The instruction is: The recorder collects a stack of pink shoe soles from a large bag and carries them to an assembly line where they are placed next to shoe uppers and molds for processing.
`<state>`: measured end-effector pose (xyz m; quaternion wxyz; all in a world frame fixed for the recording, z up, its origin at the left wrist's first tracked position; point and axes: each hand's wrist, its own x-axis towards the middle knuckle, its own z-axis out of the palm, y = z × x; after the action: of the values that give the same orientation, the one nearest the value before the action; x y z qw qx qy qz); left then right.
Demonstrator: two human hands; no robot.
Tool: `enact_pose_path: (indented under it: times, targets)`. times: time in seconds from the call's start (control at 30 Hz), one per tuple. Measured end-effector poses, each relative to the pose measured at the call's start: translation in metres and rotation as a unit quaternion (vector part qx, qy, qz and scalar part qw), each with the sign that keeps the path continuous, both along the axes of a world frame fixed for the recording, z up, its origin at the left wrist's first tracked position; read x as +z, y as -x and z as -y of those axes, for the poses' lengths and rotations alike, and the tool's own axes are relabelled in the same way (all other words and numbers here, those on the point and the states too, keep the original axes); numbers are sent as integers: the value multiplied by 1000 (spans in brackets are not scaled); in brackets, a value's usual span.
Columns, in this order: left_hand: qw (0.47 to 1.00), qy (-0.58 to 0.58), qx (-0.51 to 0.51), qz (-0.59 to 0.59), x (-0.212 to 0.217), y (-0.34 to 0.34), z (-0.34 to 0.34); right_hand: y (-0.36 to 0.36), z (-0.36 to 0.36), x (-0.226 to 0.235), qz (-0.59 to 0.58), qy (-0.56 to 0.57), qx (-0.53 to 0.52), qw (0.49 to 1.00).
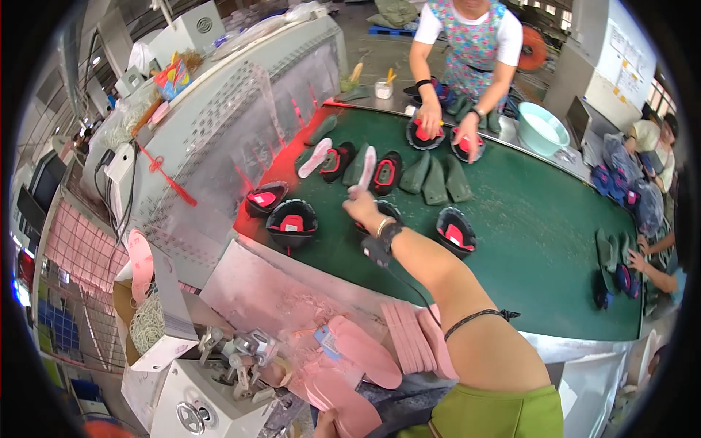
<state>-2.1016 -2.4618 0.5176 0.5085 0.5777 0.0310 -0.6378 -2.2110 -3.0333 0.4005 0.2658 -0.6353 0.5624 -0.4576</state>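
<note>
My right hand (363,210) reaches over the green belt, its fingertips closed on the lower end of a narrow pink insole (368,165). That insole lies along a dark green shoe last (353,169). Right beside it is a black shoe upper with red lining (387,173); another upper (381,217) is partly hidden under my hand and wrist. At the bottom edge my left hand (326,425) grips the side of a wide pink insole (342,403); much of this hand is cut off. A second pale insole (315,158) rests by another last farther left.
More uppers (293,223) and lasts (435,182) sit on the belt (526,241). Stacked pink insoles (406,337) lie near me, beside a white machine (201,409). A co-worker's hands (467,136) handle uppers across the belt, near a pale green basin (542,128).
</note>
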Motion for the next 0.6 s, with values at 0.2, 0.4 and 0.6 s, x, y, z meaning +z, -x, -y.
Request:
enact_pose_path:
  times: [0.2, 0.4, 0.6]
  targets:
    - [988, 108, 85, -77, -66, -12, -50, -1, -244, 77, 74, -60, 448, 889]
    - [993, 72, 64, 74, 15, 7, -28, 42, -425, 137, -27, -28, 479, 877]
    - [964, 210, 151, 71, 16, 16, -41, 33, -486, 155, -3, -39, 499, 865]
